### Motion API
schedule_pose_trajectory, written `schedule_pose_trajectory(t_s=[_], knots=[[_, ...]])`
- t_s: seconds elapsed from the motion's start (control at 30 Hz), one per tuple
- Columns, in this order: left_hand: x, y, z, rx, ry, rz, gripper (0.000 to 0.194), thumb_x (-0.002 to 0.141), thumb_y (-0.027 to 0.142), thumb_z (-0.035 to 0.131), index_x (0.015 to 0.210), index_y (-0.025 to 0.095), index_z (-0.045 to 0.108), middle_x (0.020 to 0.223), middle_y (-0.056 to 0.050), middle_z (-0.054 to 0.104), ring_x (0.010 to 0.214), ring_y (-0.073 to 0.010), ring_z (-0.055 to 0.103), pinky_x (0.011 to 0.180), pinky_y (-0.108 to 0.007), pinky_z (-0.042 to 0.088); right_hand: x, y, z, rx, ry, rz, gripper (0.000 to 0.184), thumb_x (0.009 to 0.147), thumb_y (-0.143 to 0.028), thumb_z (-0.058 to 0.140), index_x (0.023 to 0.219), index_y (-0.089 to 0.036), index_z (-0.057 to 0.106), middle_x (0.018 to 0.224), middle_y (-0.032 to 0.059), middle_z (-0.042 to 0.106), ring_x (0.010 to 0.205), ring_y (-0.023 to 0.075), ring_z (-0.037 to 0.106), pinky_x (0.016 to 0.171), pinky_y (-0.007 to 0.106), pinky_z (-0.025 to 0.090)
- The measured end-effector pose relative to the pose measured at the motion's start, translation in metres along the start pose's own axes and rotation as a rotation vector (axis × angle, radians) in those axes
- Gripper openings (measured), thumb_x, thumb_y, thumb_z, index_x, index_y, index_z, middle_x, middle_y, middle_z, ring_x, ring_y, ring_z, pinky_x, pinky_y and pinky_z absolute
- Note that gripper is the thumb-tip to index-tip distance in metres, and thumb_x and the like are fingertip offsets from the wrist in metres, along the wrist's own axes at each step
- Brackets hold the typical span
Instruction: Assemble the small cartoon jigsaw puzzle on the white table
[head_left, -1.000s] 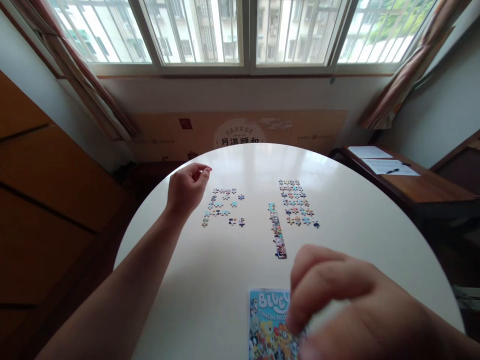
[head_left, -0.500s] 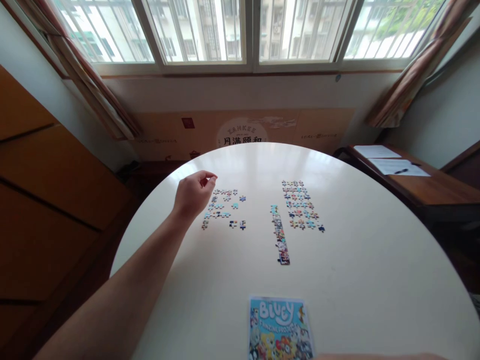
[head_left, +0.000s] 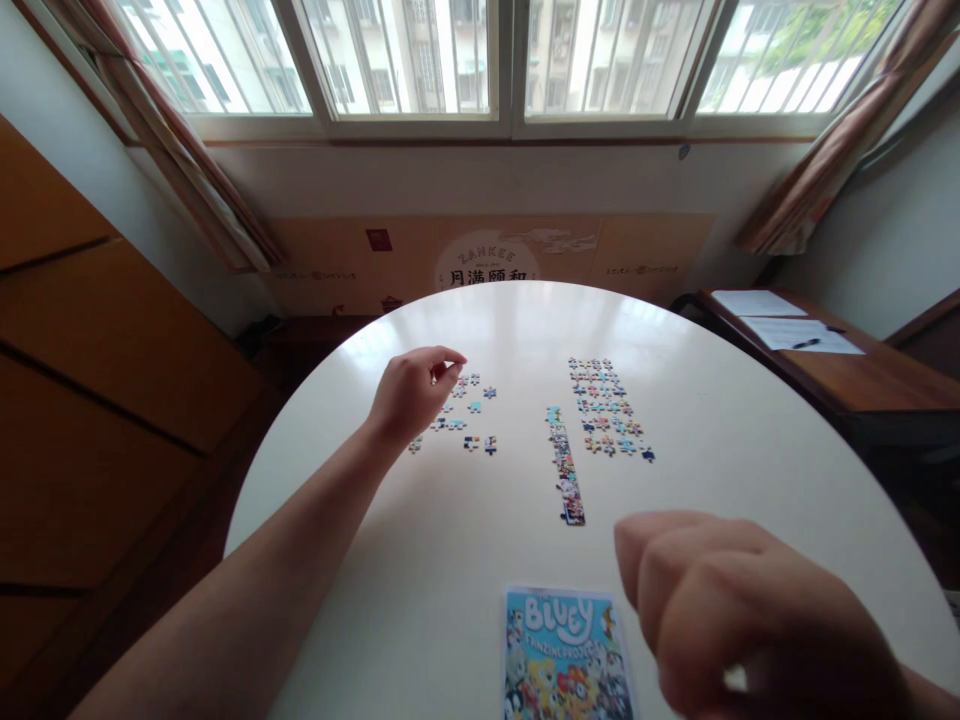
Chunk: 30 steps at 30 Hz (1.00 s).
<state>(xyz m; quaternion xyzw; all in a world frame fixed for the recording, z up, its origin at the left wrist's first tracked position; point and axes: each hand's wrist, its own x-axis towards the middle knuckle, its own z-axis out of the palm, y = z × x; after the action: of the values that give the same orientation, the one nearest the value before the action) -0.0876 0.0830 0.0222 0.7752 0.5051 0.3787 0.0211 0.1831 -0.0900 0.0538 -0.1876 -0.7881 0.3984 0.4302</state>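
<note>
Left of the narrow multicoloured jigsaw strip [head_left: 565,465] hovers the left hand [head_left: 414,393], fingers pinched; rightward, the right hand [head_left: 750,605], fingers curled; I cannot tell either's grip.

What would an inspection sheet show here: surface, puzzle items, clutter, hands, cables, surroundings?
Surface: white round table, glossy.
Puzzle items: joined strip between left-side pieces and right-side pieces; Bluey picture at the near side.
Clutter: papers and pen on side desk.
Hands: left hand hiding some left-side pieces, fingertips pinched, contents unclear; right hand by Bluey picture, fingers curled, contents unclear.
Cables: nothing seen.
Surroundings: window, curtains, printed panel.
</note>
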Motion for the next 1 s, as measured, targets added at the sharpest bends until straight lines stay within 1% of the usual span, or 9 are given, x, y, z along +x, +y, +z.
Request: schedule_pose_trajectory(t_s=[0.1, 0.23, 0.33, 0.43, 0.53, 0.6, 0.7, 0.8, 1.0], knots=[[0.0, 0.0, -0.002, -0.001, -0.006, -0.005, 0.017, 0.087, 0.023, 0.06, 0.09, 0.018, 0.076, 0.064, 0.001, 0.065, 0.056, -0.0125, 0.054, 0.062, -0.027, 0.044, 0.009, 0.016, -0.011, -0.068, 0.17, -0.018, 0.027, 0.099, -0.034, 0.057, 0.075, -0.022, 0.053, 0.06, -0.0024, 0.047, 0.055, 0.0121, 0.043, 0.053, 0.029, 0.034], [0.0, 0.004, -0.007, 0.021, -0.025, -0.002, 0.015, 0.087, 0.028, 0.063, 0.081, 0.019, 0.073, 0.061, 0.001, 0.061, 0.056, -0.0125, 0.051, 0.06, -0.027, 0.04, 0.005, 0.044, -0.019, -0.065, 0.382, 0.066, 0.039, 0.101, -0.029, 0.053, 0.064, -0.02, 0.044, 0.058, -0.0033, 0.037, 0.054, 0.0118, 0.037, 0.052, 0.031, 0.027], [0.0, 0.009, -0.011, 0.038, -0.078, -0.008, 0.023, 0.087, 0.032, 0.063, 0.069, 0.019, 0.066, 0.059, 0.001, 0.058, 0.055, -0.0125, 0.048, 0.057, -0.027, 0.037, 0.004, 0.053, -0.023, -0.048, 0.531, 0.119, 0.043, 0.099, -0.022, 0.056, 0.06, -0.019, 0.038, 0.059, -0.0026, 0.037, 0.058, 0.0126, 0.038, 0.054, 0.032, 0.027], [0.0, 0.011, -0.013, 0.039, -0.096, -0.035, 0.034, 0.088, 0.032, 0.061, 0.058, 0.019, 0.052, 0.052, 0.003, 0.049, 0.051, -0.0117, 0.042, 0.054, -0.027, 0.032, 0.007, 0.056, -0.026, -0.012, 0.631, 0.126, 0.048, 0.094, -0.017, 0.063, 0.057, -0.019, 0.032, 0.061, -0.0023, 0.04, 0.061, 0.013, 0.039, 0.056, 0.033, 0.029], [0.0, 0.009, -0.014, 0.058, -0.038, -0.052, 0.043, 0.084, 0.026, 0.06, 0.053, 0.021, 0.031, 0.048, 0.005, 0.034, 0.049, -0.0109, 0.033, 0.052, -0.028, 0.027, 0.009, 0.058, -0.028, -0.001, 0.695, 0.148, 0.052, 0.089, -0.014, 0.068, 0.057, -0.019, 0.028, 0.06, -0.0032, 0.038, 0.059, 0.0127, 0.037, 0.057, 0.033, 0.028], [0.0, 0.006, -0.013, 0.076, 0.002, -0.038, 0.043, 0.079, 0.019, 0.059, 0.054, 0.021, 0.023, 0.05, 0.006, 0.028, 0.05, -0.0109, 0.028, 0.052, -0.028, 0.025, 0.01, 0.059, -0.029, 0.007, 0.729, 0.167, 0.053, 0.087, -0.012, 0.07, 0.056, -0.02, 0.028, 0.058, -0.0038, 0.037, 0.057, 0.0124, 0.035, 0.056, 0.033, 0.027], [0.0, 0.002, -0.013, 0.084, 0.052, -0.022, 0.041, 0.075, 0.015, 0.055, 0.056, 0.022, 0.019, 0.052, 0.005, 0.025, 0.051, -0.0113, 0.026, 0.052, -0.029, 0.024, 0.013, 0.061, -0.03, 0.06, 0.775, 0.182, 0.054, 0.084, -0.012, 0.072, 0.055, -0.02, 0.028, 0.055, -0.0044, 0.035, 0.053, 0.0119, 0.033, 0.054, 0.033, 0.026], [0.0, 0.002, -0.014, 0.068, 0.08, -0.035, 0.041, 0.075, 0.017, 0.053, 0.056, 0.022, 0.017, 0.052, 0.005, 0.021, 0.052, -0.0118, 0.023, 0.052, -0.029, 0.025, 0.016, 0.06, -0.03, 0.112, 0.804, 0.192, 0.055, 0.081, -0.013, 0.074, 0.054, -0.021, 0.027, 0.052, -0.0048, 0.034, 0.051, 0.0117, 0.032, 0.051, 0.033, 0.023], [-0.001, 0.009, -0.019, 0.042, 0.061, -0.045, 0.044, 0.08, 0.024, 0.052, 0.054, 0.022, 0.017, 0.05, 0.004, 0.016, 0.05, -0.012, 0.02, 0.048, -0.029, 0.023, 0.016, 0.061, -0.03, 0.107, 0.799, 0.193, 0.055, 0.082, -0.017, 0.074, 0.054, -0.021, 0.027, 0.051, -0.0051, 0.033, 0.05, 0.0105, 0.031, 0.049, 0.033, 0.023]])
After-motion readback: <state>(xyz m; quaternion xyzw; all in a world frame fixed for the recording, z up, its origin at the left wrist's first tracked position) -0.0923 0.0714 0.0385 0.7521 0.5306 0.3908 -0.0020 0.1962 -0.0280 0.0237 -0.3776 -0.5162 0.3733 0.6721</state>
